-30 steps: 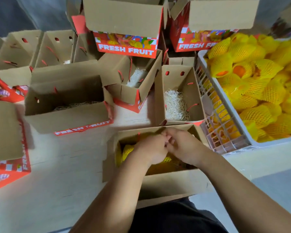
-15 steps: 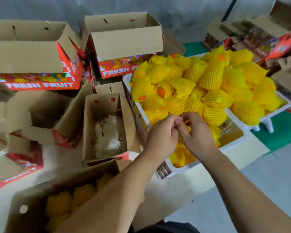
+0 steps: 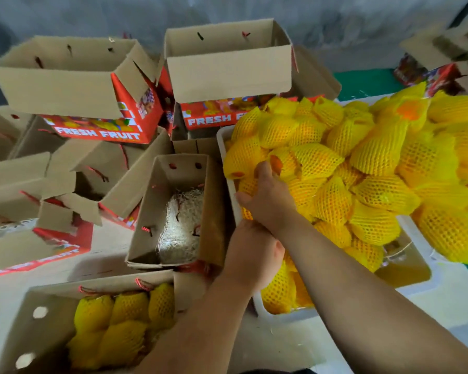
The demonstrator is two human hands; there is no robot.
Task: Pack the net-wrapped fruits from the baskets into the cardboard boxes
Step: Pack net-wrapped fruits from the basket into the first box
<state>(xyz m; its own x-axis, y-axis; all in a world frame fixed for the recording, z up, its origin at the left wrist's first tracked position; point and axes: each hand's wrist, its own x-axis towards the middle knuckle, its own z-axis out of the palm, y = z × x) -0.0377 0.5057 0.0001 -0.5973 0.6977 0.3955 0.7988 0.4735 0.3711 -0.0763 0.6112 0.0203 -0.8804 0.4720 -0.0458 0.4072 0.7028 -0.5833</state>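
A white basket (image 3: 229, 184) on the right is heaped with yellow net-wrapped fruits (image 3: 362, 163). My right hand (image 3: 268, 198) reaches into the pile at the basket's left side, fingers curled round a fruit (image 3: 280, 164) with its orange skin showing. My left hand (image 3: 250, 255) lies just below it at the basket's near corner, gripping another net-wrapped fruit (image 3: 277, 290). The nearest cardboard box (image 3: 38, 300) at bottom left holds several packed fruits (image 3: 125, 309). Behind it, an open box (image 3: 214, 201) contains only pale shredded filler (image 3: 181, 220).
More open cardboard boxes, some printed FRESH FRUIT (image 3: 97, 133), crowd the left and back of the table. A second heaped basket (image 3: 422, 238) stands at the far right. Folded boxes (image 3: 432, 71) lie at the top right by a green floor.
Both hands left the near box and swung right to the basket. They were together over the pile; now the right hand is deeper in it and the left sits lower.
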